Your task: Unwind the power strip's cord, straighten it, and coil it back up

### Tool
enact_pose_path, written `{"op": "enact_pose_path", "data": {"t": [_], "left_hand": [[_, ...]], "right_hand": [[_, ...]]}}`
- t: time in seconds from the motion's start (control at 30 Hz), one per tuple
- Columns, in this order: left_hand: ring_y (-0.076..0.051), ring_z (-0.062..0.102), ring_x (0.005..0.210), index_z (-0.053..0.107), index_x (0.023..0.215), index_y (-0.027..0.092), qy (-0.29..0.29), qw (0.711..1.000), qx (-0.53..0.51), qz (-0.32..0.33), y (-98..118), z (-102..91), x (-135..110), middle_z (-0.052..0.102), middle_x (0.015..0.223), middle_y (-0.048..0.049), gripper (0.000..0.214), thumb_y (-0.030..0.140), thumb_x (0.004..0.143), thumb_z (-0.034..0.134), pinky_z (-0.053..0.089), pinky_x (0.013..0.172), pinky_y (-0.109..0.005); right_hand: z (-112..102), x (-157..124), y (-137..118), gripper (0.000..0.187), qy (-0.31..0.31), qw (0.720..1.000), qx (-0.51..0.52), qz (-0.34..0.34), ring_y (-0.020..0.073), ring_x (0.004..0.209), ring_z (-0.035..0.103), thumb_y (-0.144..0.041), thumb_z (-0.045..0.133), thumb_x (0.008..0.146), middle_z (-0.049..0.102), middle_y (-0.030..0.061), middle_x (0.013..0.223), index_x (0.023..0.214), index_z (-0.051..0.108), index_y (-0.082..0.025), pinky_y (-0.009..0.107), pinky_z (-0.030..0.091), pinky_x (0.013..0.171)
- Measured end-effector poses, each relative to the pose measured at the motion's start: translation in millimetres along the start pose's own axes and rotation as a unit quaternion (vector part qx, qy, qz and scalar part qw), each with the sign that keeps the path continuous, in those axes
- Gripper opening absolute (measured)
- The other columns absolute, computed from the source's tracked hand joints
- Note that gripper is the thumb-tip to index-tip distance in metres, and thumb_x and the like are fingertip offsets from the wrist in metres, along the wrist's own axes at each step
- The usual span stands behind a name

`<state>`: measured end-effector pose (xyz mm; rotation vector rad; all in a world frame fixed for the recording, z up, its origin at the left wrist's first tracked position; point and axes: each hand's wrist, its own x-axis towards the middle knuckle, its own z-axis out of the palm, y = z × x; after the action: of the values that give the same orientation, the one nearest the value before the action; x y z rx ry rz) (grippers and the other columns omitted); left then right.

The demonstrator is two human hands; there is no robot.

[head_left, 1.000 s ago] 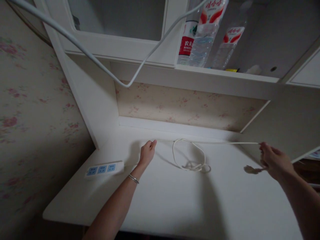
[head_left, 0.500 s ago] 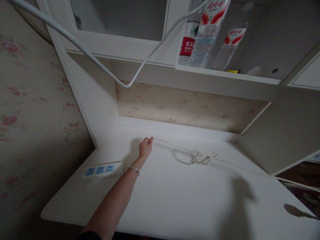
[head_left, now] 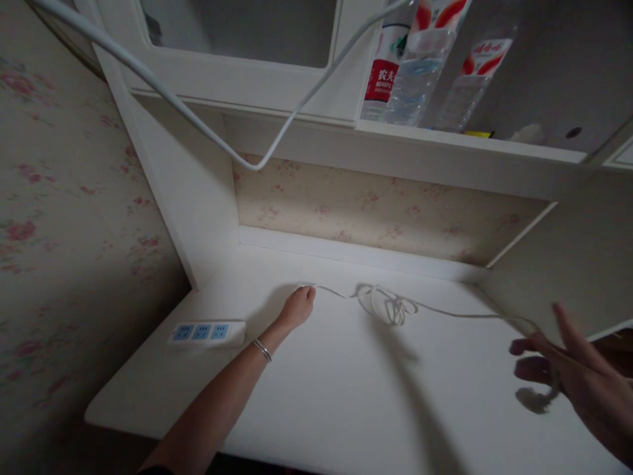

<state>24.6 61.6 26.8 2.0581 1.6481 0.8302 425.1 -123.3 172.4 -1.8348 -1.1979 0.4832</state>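
Observation:
On the white desk, a thin white cord [head_left: 448,313] runs from left to right, with a loose tangle in its middle. My left hand [head_left: 299,305] is closed around the cord's left stretch, near the back of the desk, and wears a bracelet at the wrist. At the right edge, my right hand [head_left: 576,373] hangs over the desk with fingers apart. The cord passes close by its thumb and fingers, but whether it touches them is blurred. A white power strip [head_left: 208,334] with blue sockets lies left of my left arm.
A thick white cable [head_left: 198,128] droops across the upper view in front of the cabinet. Water bottles [head_left: 415,86] stand on the open shelf [head_left: 465,142] above. Flowered wallpaper [head_left: 49,264] covers the left wall, and a side panel [head_left: 558,264] borders the desk on the right.
My right hand has come into view from the right. My left hand has moved slightly right and down, the cord has slackened, and its tangle has shifted shape.

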Motion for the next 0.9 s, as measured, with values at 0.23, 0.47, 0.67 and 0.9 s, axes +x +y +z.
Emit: {"op": "enact_pose_path", "data": {"t": [0.23, 0.47, 0.67, 0.9], "left_hand": [[-0.026, 0.055, 0.113, 0.039, 0.138, 0.005, -0.044, 0.994, 0.096, 0.035, -10.0, -16.7, -38.0, 0.058, 0.124, -0.0205, 0.053, 0.032, 0.092, 0.04, 0.04, 0.094, -0.033], [-0.027, 0.062, 0.096, 0.064, 0.103, 0.007, -0.075, 0.96, 0.269, 0.028, -28.8, -40.6, -79.8, 0.066, 0.1, -0.0189, 0.031, 0.024, 0.091, 0.041, 0.045, 0.085, -0.037], [-0.026, 0.066, 0.084, 0.063, 0.1, 0.012, -0.063, 0.954, 0.291, -0.019, -32.6, -36.8, -97.2, 0.067, 0.09, -0.0155, 0.035, 0.024, 0.096, 0.031, 0.05, 0.071, -0.035], [-0.024, 0.066, 0.093, 0.048, 0.128, 0.009, -0.061, 0.977, 0.197, -0.059, -22.8, -21.7, -99.5, 0.066, 0.106, -0.019, 0.041, 0.024, 0.098, 0.025, 0.051, 0.077, -0.033]], "right_hand": [[57.9, -27.4, -47.6, 0.046, -0.278, 0.959, -0.042, -0.015, 0.023, 0.081, 0.067, -0.059, 0.05, 0.082, 0.063, 0.0134, 0.117, 0.116, 0.055, -0.028, 0.036, 0.055, 0.073], [111.3, -42.2, -61.2, 0.036, -0.236, 0.82, -0.476, -0.214, 0.0263, 0.062, 0.065, -0.045, 0.038, 0.091, 0.069, 0.0093, 0.068, 0.083, 0.066, -0.024, 0.032, 0.039, 0.055], [153.1, -43.6, -86.1, 0.047, -0.294, 0.867, -0.349, -0.201, 0.0179, 0.058, 0.057, -0.051, 0.038, 0.091, 0.06, 0.0048, 0.059, 0.064, 0.06, -0.02, 0.028, 0.032, 0.055], [244.1, -55.8, -75.0, 0.044, -0.396, 0.915, 0.076, -0.025, 0.0092, 0.048, 0.031, -0.061, 0.042, 0.087, 0.036, -0.0065, 0.053, 0.072, 0.05, -0.02, 0.024, 0.024, 0.047]]}}
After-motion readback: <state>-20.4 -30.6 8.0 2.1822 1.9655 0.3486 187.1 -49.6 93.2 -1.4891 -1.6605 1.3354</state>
